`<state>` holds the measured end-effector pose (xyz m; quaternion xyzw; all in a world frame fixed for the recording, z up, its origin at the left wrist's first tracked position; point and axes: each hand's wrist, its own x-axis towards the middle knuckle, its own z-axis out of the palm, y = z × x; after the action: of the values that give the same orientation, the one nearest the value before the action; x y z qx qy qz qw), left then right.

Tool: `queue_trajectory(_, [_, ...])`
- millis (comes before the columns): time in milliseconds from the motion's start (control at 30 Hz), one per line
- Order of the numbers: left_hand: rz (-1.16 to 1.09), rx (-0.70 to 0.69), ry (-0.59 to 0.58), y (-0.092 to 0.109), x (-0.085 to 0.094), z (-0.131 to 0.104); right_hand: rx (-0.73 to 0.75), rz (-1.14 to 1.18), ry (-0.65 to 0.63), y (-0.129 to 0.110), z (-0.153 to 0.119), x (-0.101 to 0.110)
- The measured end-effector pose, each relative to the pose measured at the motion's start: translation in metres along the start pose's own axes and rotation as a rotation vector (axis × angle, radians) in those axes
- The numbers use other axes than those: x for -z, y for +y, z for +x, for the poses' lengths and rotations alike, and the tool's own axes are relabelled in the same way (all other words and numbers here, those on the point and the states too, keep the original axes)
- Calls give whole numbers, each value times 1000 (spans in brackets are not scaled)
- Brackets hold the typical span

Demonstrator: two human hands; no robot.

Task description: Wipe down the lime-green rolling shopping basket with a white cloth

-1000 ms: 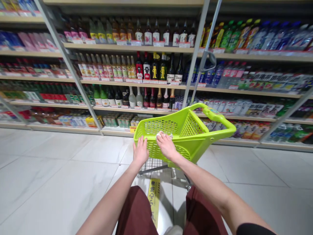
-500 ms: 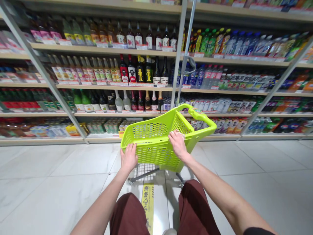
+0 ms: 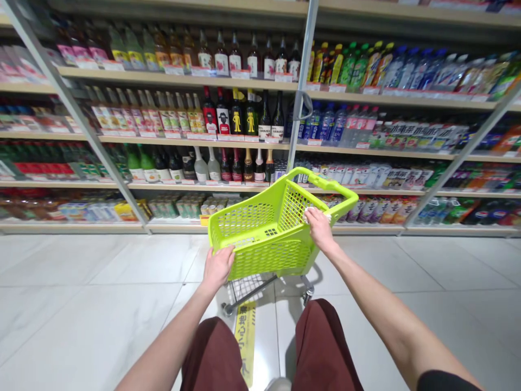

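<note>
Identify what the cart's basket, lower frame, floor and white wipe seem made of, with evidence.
Basket: moulded plastic, slightly glossy; bright green with patterned openings.
Lower frame: probably metal; slim, smooth grey bars.
Floor: polished tile, perhaps ceramic or stone; straight seams, soft reflections.
White wipe in the right hand: soft, crumpled; paper or cloth, too small to tell.

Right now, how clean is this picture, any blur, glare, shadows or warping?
All in the head view: pale sheen on the floor tiles; soft shadows beneath the green cart; outer shelf uprights slanting, likely wide-angle distortion; far-left bottles smeared, middle labels crisper; the white wad at the right hand too indistinct to identify.
</note>
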<state>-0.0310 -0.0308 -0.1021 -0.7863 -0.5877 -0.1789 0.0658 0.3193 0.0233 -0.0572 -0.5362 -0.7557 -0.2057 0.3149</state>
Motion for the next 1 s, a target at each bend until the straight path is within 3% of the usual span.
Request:
queue_trajectory(200, [-63, 21, 24, 15, -2, 5, 93, 158, -77, -38, -1, -29])
queue_trajectory(367, [-63, 45, 5, 14, 5, 5, 184, 251, -90, -65, -1, -37])
queue_trajectory(600, [-102, 48, -56, 20, 15, -17, 207, 290, -69, -54, -6, -43])
queue_trajectory(733, [-176, 37, -46, 33, 12, -37, 191, 303, -69, -46, -9, -45])
queue_trajectory(833, [-202, -47, -48, 45, 9, -50, 157, 298, -57, -39, -7, -46])
queue_trajectory(1000, [-176, -111, -59, 67, 7, -58, 50, 318, 6, -34, -8, -51])
